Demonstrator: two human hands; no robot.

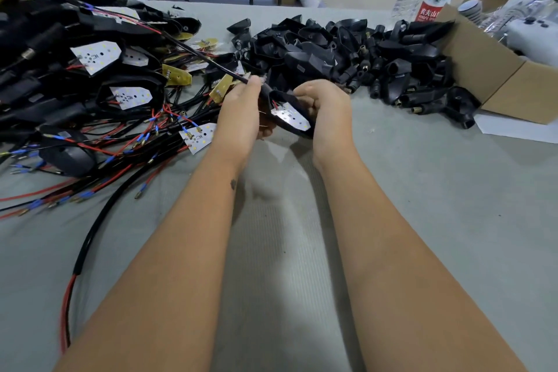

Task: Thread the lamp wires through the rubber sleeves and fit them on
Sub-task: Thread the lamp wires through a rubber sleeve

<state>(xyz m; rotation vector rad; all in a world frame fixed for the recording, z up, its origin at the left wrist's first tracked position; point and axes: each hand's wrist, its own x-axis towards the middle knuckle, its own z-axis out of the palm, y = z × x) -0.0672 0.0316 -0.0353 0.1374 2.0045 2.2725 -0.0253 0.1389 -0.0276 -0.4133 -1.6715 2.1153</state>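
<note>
Your right hand (324, 112) curls around a black rubber sleeve (290, 100) with a white LED board (291, 120) seated in it, above the grey table (422, 190). Your left hand (241, 118) pinches the sleeve's neck, where a black wire (205, 58) runs out up-left. Wired boards (99, 106) lie heaped left; empty sleeves (347, 54) are piled behind.

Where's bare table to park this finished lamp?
Free: grey table right of the right hand, in front of the sleeve pile and cardboard box. Also the strip between the forearms. Crowded: the left side, under wired lamps and loose wires.
</note>
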